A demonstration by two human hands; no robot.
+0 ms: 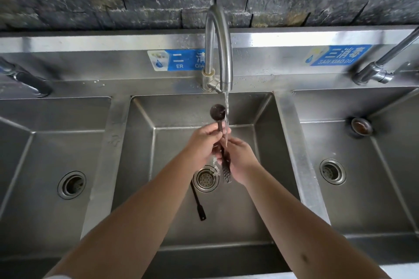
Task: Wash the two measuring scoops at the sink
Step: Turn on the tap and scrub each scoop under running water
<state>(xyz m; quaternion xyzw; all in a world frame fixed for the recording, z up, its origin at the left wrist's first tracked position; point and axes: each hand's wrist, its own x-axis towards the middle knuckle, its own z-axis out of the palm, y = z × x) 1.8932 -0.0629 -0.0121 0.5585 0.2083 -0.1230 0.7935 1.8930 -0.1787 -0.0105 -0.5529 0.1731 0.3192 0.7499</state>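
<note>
Over the middle basin of the steel sink point(145, 165), we hold one dark measuring scoop point(218, 113) under the running water point(226, 108) that falls from the curved tap point(218, 47). Our left hand point(203, 142) has its fingers closed around the upper part of the handle, just below the round bowl, and our right hand point(240, 158) has its fingers closed on the lower part of the same handle, so both hands are clamped on this one scoop. The stream passes just beside the bowl and touches the handle and our fingers. The scoop looks dark brown or black, with a small round bowl pointing away from us and a long thin handle; its flat lower end seems ribbed or has small holes, but we cannot tell which. The second scoop point(197, 199) lies on the bottom of the same basin, near the drain point(205, 179); we see its thin dark handle with a wider end toward us, while its bowl is hidden behind our left wrist. We judge that the task is about in its first half: one scoop is being rinsed now, and the other is apart from the hands and seems to wait for its turn. If it was already washed, the picture does not show it. We see no soap or sponge.
</note>
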